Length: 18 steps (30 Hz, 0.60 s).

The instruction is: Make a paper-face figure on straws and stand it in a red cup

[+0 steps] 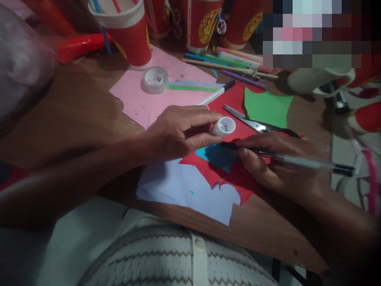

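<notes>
My left hand (184, 129) pinches a small white cylinder (225, 126) between thumb and fingers. Its round end faces up and carries small dark marks; I cannot make out its exact kind. Closed round a pen (300, 159) with a clear barrel is my right hand (276, 159), its dark tip end close to the cylinder. Whether the tip touches it I cannot tell. Beneath the hands lie blue paper (216, 155), red paper (205, 169) and a torn white sheet (184, 184). Scissors (258, 126) rest just beyond my right hand, partly against green paper (268, 105).
Clear tape (155, 80) and a white marker (218, 93) lie on pink paper (131, 89). Red paper cups (137, 43) stand at the back, beside several coloured pens (235, 59). A white mug (309, 77) lies to the right. The wooden table's (285, 238) front edge is near my body.
</notes>
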Motion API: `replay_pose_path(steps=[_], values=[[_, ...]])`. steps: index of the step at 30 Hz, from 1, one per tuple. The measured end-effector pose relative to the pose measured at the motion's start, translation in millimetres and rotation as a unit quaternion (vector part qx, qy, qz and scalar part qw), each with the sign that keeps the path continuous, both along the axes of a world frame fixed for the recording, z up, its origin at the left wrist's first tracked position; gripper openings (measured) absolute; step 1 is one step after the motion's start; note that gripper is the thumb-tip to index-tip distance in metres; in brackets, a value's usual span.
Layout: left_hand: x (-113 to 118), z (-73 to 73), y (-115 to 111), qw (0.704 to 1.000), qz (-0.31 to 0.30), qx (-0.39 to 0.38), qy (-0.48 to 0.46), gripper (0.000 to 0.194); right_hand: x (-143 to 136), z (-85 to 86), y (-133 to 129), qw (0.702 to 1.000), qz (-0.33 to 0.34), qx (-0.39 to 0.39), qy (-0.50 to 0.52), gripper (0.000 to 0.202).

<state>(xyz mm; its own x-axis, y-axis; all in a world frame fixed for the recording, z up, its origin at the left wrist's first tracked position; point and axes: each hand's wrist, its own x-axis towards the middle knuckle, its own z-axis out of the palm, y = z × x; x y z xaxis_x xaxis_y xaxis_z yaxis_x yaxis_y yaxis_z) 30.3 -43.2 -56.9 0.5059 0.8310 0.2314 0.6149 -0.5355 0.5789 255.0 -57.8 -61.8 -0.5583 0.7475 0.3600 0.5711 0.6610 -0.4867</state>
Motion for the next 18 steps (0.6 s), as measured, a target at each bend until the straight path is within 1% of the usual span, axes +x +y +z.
replay_pose_path(steps=[3, 6, 9, 11, 14, 18], values=[[0, -1.3, 0, 1.000, -0.002, 0.004, -0.013, 0.017, -1, -1.6, 3, 1.000, 0.011, 0.024, 0.014, 0.006], [-1, -1.4, 0, 1.000, -0.006, 0.006, -0.016, 0.017, -1, -3.9, 6, 0.999, 0.013, -0.004, 0.037, 0.005], [-1, 1.1, 0, 1.000, -0.008, -0.005, 0.005, 0.019, -1, -4.7, 10, 0.999, 0.005, -0.025, 0.046, 0.005], [-1, 3.0, -1, 1.000, -0.013, -0.007, 0.020, 0.021, -3, -2.8, 12, 0.998, -0.006, -0.031, 0.055, 0.004], [-1, 4.2, -1, 1.000, -0.017, -0.010, 0.020, 0.021, -7, 3.2, 17, 0.998, -0.001, -0.042, 0.055, 0.005], [-2, 2.4, -1, 1.000, -0.010, -0.017, -0.012, 0.019, -11, 9.0, 28, 0.987, -0.007, -0.130, 0.090, 0.006]])
